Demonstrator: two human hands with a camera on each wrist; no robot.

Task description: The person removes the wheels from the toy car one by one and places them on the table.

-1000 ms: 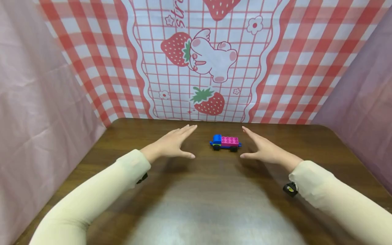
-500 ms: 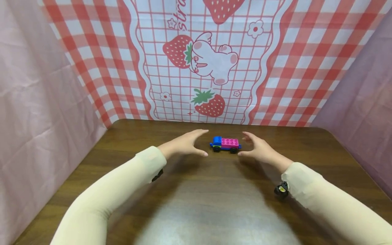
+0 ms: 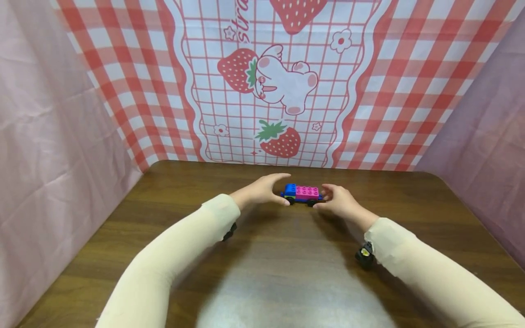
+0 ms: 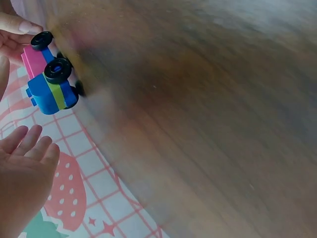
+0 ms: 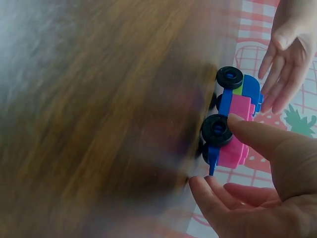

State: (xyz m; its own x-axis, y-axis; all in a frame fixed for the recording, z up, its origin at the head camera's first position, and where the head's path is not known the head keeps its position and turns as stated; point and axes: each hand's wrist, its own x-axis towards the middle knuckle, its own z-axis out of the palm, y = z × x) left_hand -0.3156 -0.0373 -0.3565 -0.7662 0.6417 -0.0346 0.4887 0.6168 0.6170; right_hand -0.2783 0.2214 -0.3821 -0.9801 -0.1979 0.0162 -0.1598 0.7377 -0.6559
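Note:
A toy truck [image 3: 306, 191] made of building bricks, with a blue cab, a pink studded block and black wheels, stands on the wooden table. To its left, my left hand [image 3: 262, 190] has its thumb and fingers spread about the cab end. The left wrist view shows that hand's fingers [image 4: 37, 145] straight and apart from the blue cab [image 4: 45, 97]. My right hand [image 3: 341, 201] is at the truck's rear. In the right wrist view its thumb [image 5: 252, 133] overlaps the rear wheel [image 5: 216, 130], and its bent fingers lie past the blue hitch [image 5: 213, 161]; contact is unclear.
The brown table [image 3: 287, 255] runs back to a hanging cloth [image 3: 283, 91] with strawberries and red checks. Pink curtains [image 3: 61, 136] hang at either side. A black wrist device [image 3: 364, 255] sits under the right cuff.
Both hands have moved inward toward the truck, the left one rightward and the right one leftward. Their fingers now flank its two ends. The truck stays about where it was.

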